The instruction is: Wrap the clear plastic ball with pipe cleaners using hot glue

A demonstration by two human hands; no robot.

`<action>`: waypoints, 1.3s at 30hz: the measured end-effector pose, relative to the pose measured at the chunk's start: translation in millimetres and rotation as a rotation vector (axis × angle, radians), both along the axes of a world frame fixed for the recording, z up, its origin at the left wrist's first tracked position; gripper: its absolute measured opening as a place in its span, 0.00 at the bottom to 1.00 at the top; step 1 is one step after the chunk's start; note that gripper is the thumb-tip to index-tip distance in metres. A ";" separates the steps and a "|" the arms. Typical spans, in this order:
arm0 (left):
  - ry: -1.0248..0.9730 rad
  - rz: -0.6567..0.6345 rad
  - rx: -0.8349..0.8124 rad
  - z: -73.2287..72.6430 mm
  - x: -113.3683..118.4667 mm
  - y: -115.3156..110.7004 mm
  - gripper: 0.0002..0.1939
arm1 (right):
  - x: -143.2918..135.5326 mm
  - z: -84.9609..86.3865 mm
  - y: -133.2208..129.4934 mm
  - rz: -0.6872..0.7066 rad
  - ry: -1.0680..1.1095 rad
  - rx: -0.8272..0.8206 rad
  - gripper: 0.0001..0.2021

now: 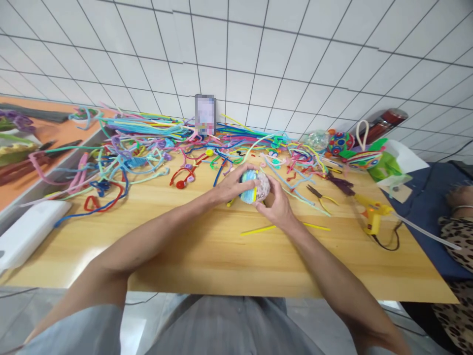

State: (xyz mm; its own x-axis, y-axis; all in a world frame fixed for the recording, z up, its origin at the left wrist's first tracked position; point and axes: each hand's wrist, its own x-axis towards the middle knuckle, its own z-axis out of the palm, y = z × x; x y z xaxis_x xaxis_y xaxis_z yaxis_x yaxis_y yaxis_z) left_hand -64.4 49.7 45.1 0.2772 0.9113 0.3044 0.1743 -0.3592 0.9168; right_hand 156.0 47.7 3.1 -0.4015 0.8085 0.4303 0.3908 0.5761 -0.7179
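Note:
A round ball (263, 187), blue and yellow on its left half and whitish with brown specks on its right, is held between both hands above the table. My left hand (234, 186) wraps its left side, one finger lying across the coloured half. Around its right side curls my right hand (278, 203), with fingertips touching the pale half. On the wood below lies a yellow pipe cleaner (258, 230), partly hidden by my right hand. Pliers (322, 195) with yellow handles lie to the right.
Many coloured pipe cleaners (148, 150) heap along the tiled wall. A phone (205, 114) stands behind them. A yellow glue gun (374, 215) with a cord lies right, a white box (33, 230) left. Decorated balls (340, 143) sit back right; another person's arm (460, 199) shows beyond.

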 end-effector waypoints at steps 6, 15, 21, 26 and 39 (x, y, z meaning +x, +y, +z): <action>0.018 -0.005 0.107 -25.8 -7.4 0.0 0.25 | -0.3 -4.6 -1.7 0.039 -0.101 0.099 0.47; 0.006 -0.036 0.256 -33.7 -6.7 -20.4 0.24 | 5.5 0.1 -21.5 0.066 -0.197 0.126 0.50; 0.027 -0.032 0.304 -35.8 -4.0 -23.7 0.27 | 4.9 1.4 -25.1 0.062 -0.170 0.148 0.49; 0.037 -0.024 0.373 -37.7 -4.2 -21.9 0.27 | 7.4 2.4 -24.1 0.080 -0.211 0.151 0.51; 0.147 0.013 0.502 -40.5 -3.8 -22.6 0.23 | 6.9 22.5 -23.9 0.101 -0.340 0.130 0.54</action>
